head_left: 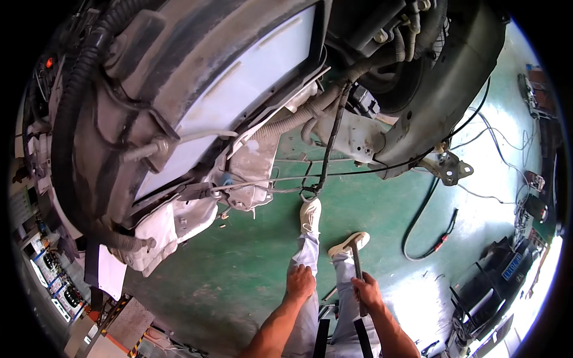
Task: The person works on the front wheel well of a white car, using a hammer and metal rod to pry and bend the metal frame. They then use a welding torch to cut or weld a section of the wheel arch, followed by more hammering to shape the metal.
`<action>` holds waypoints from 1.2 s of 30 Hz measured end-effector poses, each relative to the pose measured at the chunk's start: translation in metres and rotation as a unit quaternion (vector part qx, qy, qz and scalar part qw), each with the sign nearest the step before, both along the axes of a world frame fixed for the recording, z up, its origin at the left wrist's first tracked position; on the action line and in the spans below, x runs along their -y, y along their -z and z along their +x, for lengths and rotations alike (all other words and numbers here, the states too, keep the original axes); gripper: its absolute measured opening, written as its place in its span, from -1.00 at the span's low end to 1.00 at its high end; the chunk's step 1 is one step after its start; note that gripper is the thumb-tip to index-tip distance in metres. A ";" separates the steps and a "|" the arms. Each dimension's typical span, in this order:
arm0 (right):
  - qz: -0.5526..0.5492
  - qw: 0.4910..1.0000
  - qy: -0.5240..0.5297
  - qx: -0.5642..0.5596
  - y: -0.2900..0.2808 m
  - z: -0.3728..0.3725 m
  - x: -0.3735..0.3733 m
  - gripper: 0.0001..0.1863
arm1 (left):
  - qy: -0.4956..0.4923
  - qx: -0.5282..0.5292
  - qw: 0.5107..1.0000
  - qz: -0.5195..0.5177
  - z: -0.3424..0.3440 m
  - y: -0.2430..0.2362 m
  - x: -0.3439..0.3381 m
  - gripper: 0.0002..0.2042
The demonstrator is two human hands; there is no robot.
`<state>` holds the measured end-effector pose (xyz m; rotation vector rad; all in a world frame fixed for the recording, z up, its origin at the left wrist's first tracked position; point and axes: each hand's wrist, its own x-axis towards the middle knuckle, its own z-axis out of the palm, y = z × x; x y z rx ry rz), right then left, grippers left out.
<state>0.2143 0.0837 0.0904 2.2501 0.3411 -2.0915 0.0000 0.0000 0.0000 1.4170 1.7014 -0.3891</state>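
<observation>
My right hand (pixel 368 289) is closed round the handle of a hammer (pixel 357 258), held upright over my right leg with its head above my right shoe. My left hand (pixel 300 281) is over my left leg (pixel 306 253) with its fingers curled; anything inside them is hidden. Above both hands is a partly dismantled vehicle front: a curved dark panel with a white inner area (pixel 239 83), corrugated hoses (pixel 277 126), a pale bent metal part (pixel 170 230) and a grey metal member (pixel 418 119). A dark cable (pixel 331 143) hangs down near my left shoe (pixel 310 215).
The green floor (pixel 239 268) carries a loose hose (pixel 406 238) and cables on the right. A black bumper-like part (pixel 489 286) lies at lower right, small equipment (pixel 537 203) along the right edge. At lower left are shelved items (pixel 57 280) and a platform with striped edging (pixel 128 322).
</observation>
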 end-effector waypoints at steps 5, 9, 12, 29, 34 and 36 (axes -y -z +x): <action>0.257 0.937 -0.237 0.015 -0.085 -0.026 -0.036 -0.35 | -0.034 0.008 0.999 0.035 -0.002 -0.002 0.006 -0.85; 0.338 0.903 -0.257 -0.061 -0.107 -0.034 -0.099 -0.39 | -0.036 0.012 0.998 0.051 0.001 0.003 0.010 -0.87; 0.318 0.897 -0.300 -0.070 -0.122 -0.067 -0.171 -0.62 | -0.044 0.010 0.998 0.049 -0.002 0.002 0.003 -0.88; 0.250 0.952 -0.168 0.058 -0.124 -0.096 -0.217 -0.72 | -0.081 0.016 0.994 0.077 -0.003 0.017 0.026 -0.89; 0.299 0.903 -0.301 0.067 -0.127 -0.095 -0.211 -0.67 | -0.084 0.014 0.994 0.071 -0.002 0.019 0.028 -0.90; 0.370 0.844 -0.387 0.028 -0.141 -0.097 -0.209 -0.65 | -0.084 0.013 0.993 0.077 -0.001 0.021 0.030 -0.90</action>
